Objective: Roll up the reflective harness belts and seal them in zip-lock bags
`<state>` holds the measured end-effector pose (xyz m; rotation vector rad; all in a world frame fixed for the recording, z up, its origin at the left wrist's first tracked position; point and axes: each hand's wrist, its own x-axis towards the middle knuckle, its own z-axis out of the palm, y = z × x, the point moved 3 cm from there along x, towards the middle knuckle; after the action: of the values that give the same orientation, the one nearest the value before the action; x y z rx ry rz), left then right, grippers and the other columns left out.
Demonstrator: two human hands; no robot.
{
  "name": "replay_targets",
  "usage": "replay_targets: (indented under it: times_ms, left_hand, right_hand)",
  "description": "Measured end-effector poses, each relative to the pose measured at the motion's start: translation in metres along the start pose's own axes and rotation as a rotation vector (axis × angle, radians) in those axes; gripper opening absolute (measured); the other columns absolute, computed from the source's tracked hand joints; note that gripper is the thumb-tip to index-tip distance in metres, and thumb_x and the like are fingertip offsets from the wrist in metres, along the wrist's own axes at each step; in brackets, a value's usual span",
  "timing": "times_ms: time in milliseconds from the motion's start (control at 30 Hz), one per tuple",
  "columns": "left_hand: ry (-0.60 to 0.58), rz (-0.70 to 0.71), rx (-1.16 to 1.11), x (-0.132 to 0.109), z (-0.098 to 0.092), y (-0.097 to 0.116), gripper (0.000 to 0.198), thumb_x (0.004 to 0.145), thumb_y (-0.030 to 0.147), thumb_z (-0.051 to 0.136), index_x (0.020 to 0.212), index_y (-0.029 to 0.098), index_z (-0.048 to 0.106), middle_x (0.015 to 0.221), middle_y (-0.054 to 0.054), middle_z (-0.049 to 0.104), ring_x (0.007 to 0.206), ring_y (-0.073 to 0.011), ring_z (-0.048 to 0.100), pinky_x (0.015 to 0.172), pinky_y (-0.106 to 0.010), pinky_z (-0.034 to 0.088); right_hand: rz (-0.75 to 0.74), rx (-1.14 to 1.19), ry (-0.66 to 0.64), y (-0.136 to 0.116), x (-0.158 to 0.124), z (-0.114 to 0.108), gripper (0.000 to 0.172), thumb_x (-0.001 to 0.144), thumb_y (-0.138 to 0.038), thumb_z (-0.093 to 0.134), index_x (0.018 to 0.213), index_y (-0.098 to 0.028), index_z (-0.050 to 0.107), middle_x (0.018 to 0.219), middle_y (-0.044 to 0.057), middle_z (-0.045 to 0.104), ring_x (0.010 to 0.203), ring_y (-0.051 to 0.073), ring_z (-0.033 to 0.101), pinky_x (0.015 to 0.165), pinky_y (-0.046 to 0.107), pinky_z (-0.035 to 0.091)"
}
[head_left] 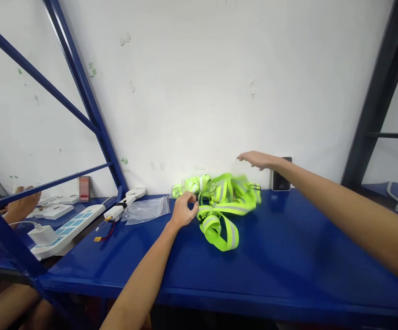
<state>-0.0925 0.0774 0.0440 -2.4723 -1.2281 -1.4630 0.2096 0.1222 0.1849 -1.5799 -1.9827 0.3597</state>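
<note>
Bright yellow-green straps with silver reflective bands lie in a loose heap on the blue table, close to the wall. One loop curls toward the table's front. At the heap's left side is my left hand, thumb and fingers curled together; what they pinch, if anything, is too small to make out. My right hand is raised above the heap's right part, palm down, fingers stretched out and holding nothing. Behind my left hand a further bundle of the same material lies against the wall.
Left of the straps are a clear plastic bag, a white handheld fan and a connector with red and black wires. A dark phone leans on the wall. Beyond the blue frame, another person's hand and a power strip show.
</note>
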Motion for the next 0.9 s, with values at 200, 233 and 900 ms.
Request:
replay_targets:
  times_ms: [200, 233, 900]
  left_hand:
    - [-0.322, 0.009, -0.040, -0.002, 0.023, 0.007, 0.025, 0.088, 0.031, 0.042, 0.074, 0.018, 0.059, 0.075, -0.003, 0.058, 0.068, -0.0159, 0.052, 0.066, -0.028, 0.039]
    - [-0.330, -0.011, -0.073, -0.002, 0.025, 0.007, 0.030, 0.090, 0.033, 0.040, 0.074, 0.018, 0.061, 0.075, -0.003, 0.059, 0.069, -0.0159, 0.052, 0.066, -0.028, 0.039]
    - [-0.251, -0.485, -0.725, -0.005, 0.033, -0.011, 0.049, 0.088, 0.049, 0.036, 0.109, 0.014, 0.064, 0.085, -0.009, 0.070, 0.080, -0.0210, 0.065, 0.072, -0.032, 0.049]
  right_hand:
    - [-0.299, -0.233, -0.171, -0.011, -0.053, 0.033, 0.046, 0.087, -0.038, 0.048, 0.126, -0.017, 0.059, 0.122, 0.012, 0.066, 0.107, 0.028, 0.062, 0.090, 0.038, 0.048]
    - [-0.380, -0.223, -0.213, -0.022, -0.066, 0.042, 0.045, 0.087, -0.039, 0.048, 0.126, -0.018, 0.059, 0.122, 0.011, 0.066, 0.105, 0.027, 0.063, 0.089, 0.037, 0.048]
    - [-0.478, 0.001, -0.034, -0.047, -0.091, 0.144, 0.023, 0.079, -0.022, 0.053, 0.100, -0.020, 0.058, 0.088, 0.005, 0.065, 0.072, 0.019, 0.059, 0.064, 0.028, 0.042]
